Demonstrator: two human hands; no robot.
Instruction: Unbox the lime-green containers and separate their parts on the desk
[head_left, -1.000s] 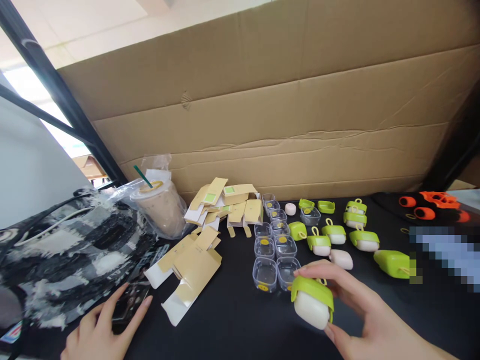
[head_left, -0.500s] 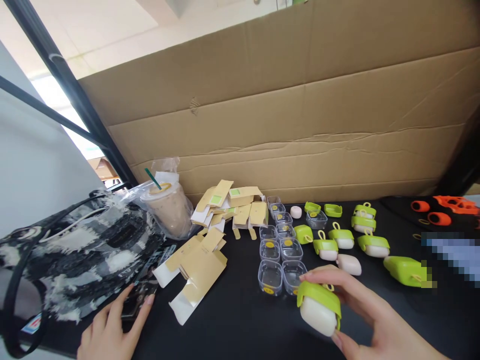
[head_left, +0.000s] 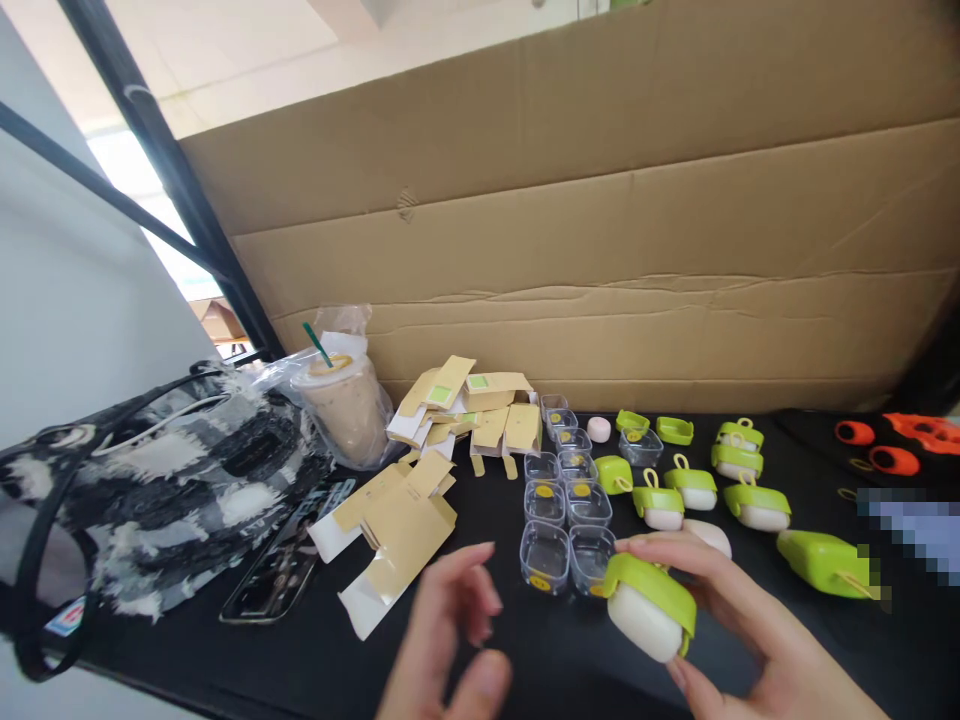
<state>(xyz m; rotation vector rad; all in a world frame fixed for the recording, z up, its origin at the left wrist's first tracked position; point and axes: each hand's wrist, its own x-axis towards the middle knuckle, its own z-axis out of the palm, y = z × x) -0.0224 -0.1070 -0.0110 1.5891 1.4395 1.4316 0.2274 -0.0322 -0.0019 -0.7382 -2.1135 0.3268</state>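
Green-capped case point(head_left: 649, 606) — gripped in right hand point(head_left: 750, 640).

Bare black table point(head_left: 525, 650) btwn hands, open path; clear trays point(head_left: 566, 520) + folded cartons point(head_left: 405, 520) block beyond.

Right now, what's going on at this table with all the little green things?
A person's right hand holds a small white case in a green cover above the black table. The left hand is raised, empty and blurred. Nearby sit clear plastic boxes, more green-covered cases, folded cardboard sleeves, a phone and an iced drink.
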